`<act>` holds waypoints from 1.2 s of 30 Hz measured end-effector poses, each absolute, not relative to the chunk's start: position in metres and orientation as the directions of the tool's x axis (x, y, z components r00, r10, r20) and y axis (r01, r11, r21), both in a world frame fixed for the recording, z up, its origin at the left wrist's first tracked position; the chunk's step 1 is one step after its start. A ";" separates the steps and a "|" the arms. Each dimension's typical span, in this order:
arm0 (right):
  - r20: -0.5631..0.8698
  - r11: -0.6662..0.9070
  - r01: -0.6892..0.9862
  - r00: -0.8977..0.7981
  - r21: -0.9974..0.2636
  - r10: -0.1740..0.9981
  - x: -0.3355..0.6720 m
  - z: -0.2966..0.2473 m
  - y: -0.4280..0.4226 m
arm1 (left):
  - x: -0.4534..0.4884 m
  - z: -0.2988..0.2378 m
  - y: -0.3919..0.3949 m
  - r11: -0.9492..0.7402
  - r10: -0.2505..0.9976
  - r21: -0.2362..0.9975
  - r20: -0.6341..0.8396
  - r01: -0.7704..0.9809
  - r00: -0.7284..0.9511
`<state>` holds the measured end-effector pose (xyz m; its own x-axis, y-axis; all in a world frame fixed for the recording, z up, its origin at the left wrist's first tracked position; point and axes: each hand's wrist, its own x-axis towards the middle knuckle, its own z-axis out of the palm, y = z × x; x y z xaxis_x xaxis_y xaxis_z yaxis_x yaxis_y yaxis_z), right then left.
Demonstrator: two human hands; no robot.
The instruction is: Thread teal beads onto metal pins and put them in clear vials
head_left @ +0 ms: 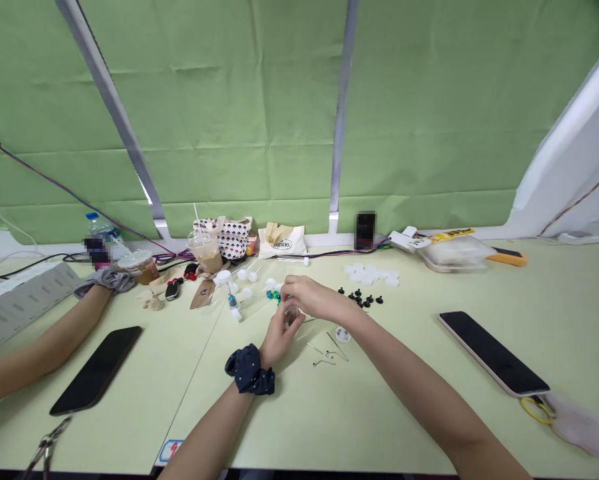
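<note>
My left hand (278, 333) and my right hand (310, 298) meet over the middle of the pale green table (389, 407). Together their fingers close round a small clear bottle (291, 313), too small to make out in detail. A dark dotted scrunchie (250, 369) sits on my left wrist. Thin metal pins (324, 352) and a small white cap (343, 334) lie just right of my hands. White pump parts and small bottles (235, 293) lie to the left, small green beads (273, 293) behind my hands.
Black caps (360, 298) and white caps (372, 273) lie further back. One phone (493, 352) lies at right, another phone (97, 369) at left. Another person's arm (54, 340) reaches in from the left. Drink cups (207, 250), bags and a plastic box (454, 252) line the back edge.
</note>
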<state>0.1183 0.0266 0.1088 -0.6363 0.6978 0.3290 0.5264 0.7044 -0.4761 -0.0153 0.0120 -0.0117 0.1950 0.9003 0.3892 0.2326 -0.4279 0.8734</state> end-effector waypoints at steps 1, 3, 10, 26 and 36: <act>0.365 0.717 0.490 -0.632 -0.496 0.684 0.120 0.110 0.028 | -0.015 -0.012 0.012 -0.424 0.902 0.875 0.385 0.232 0.198; 0.461 0.745 0.419 -0.596 -0.519 0.657 0.129 0.111 0.034 | -0.016 -0.012 0.012 -0.419 0.902 0.878 0.375 0.230 0.212; 0.413 0.483 0.659 -0.274 -0.577 0.868 0.216 0.071 0.092 | -0.018 -0.012 0.011 -0.367 0.916 0.917 0.327 0.155 0.231; 0.292 -0.075 0.916 0.202 -0.395 0.935 0.297 -0.031 0.137 | -0.018 -0.020 0.017 -0.360 0.924 0.910 0.316 0.207 0.218; 0.167 -0.103 0.947 0.160 -0.303 0.973 0.274 -0.025 0.153 | -0.022 -0.021 0.017 -0.381 0.911 0.889 0.315 0.254 0.266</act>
